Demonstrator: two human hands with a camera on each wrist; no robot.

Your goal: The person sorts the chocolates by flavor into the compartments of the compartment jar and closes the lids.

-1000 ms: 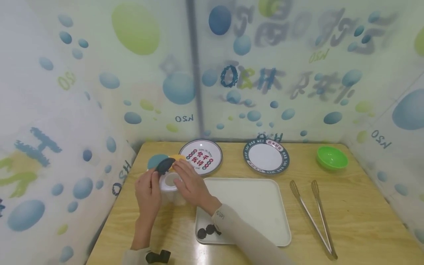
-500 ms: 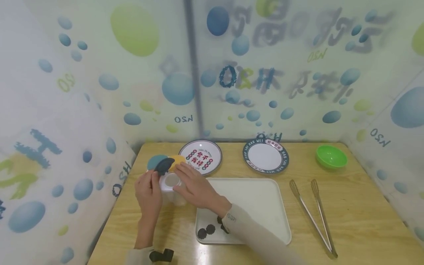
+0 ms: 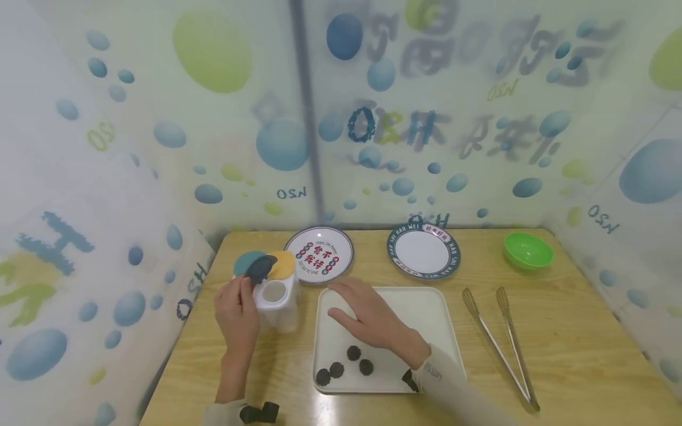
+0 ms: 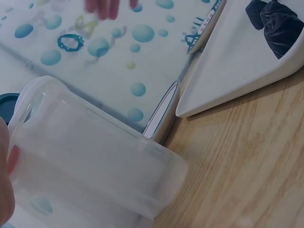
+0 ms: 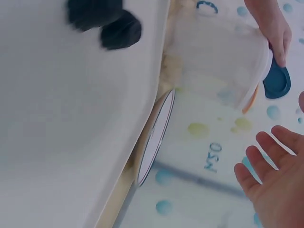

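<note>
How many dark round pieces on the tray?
4 visible: one dark piece at the tray's near-left corner, a second beside it, a third farther right, a fourth right of that. The right sleeve may hide more.

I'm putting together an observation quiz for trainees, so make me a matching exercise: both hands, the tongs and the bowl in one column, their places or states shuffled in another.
Things
1. left hand
2. right hand
3. tongs
4. bowl

Places or states
A. green, near the table's far right corner
B. holding a dark blue lid
C. spread in a V
D. over the white tray in the head view, holding nothing

Pairs: 1-B, 2-D, 3-C, 4-A
</note>
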